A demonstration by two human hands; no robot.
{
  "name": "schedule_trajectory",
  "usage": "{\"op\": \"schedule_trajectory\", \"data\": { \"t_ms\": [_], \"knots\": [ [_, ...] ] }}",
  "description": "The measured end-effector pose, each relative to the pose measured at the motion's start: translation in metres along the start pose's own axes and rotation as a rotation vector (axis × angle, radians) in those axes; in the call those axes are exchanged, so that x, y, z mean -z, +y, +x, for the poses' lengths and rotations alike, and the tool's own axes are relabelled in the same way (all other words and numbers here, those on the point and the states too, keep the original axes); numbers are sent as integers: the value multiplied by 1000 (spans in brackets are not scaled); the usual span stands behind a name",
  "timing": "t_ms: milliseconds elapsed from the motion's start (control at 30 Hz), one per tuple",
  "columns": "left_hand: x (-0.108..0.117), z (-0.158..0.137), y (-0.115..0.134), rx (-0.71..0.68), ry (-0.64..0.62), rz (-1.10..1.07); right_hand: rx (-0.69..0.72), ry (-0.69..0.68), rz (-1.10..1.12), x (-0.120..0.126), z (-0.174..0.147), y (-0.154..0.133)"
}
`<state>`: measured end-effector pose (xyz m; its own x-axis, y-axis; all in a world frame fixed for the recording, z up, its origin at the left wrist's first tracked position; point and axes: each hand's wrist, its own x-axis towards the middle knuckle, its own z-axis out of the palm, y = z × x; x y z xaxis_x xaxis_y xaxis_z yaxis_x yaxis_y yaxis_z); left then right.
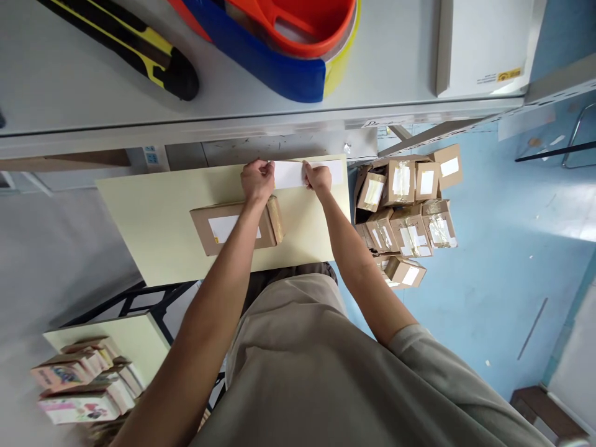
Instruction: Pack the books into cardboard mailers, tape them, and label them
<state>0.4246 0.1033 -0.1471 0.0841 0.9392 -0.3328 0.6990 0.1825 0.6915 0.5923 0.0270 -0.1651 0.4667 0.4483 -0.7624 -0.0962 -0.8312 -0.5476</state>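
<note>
A white paper strip (288, 174), perhaps labels, lies along the far edge of the pale yellow tabletop (158, 254). My left hand (258, 180) pinches its left part between closed fingers. Farther right, my right hand (318, 176) is closed on the same strip, its thumb side toward the left hand. Just below my left hand rests a taped cardboard box (205, 230) with a white label (223, 228) on top. My left forearm crosses above this box and hides part of it.
Overhead, a grey shelf (372, 68) holds a utility knife (158, 56), a blue and red tape dispenser (279, 62) and a white box (484, 49). Several taped cartons (410, 230) are piled on the right. Lower left, books (88, 379) stand on another table (135, 341).
</note>
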Motion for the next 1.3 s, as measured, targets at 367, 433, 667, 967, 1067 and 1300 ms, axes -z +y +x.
{"op": "schedule_trajectory", "data": {
  "t_ms": [367, 433, 667, 967, 1067, 1300],
  "knots": [
    [4, -19, 10, 19, 21, -107, 16, 35, -27, -6, 6, 5],
    [16, -21, 14, 13, 50, -149, 21, 38, -11, -7, 6, 5],
    [85, -74, 21, 39, 8, -358, -13, 11, 27, -1, 4, -3],
    [152, -167, -3, 145, -49, -704, 208, -397, 286, 19, -112, 8],
    [161, -179, -12, 172, -44, -750, 330, -519, 303, 19, -166, 22],
    [192, -195, -20, 151, -115, -728, 502, -394, 277, 19, -228, 34]
  ]
}}
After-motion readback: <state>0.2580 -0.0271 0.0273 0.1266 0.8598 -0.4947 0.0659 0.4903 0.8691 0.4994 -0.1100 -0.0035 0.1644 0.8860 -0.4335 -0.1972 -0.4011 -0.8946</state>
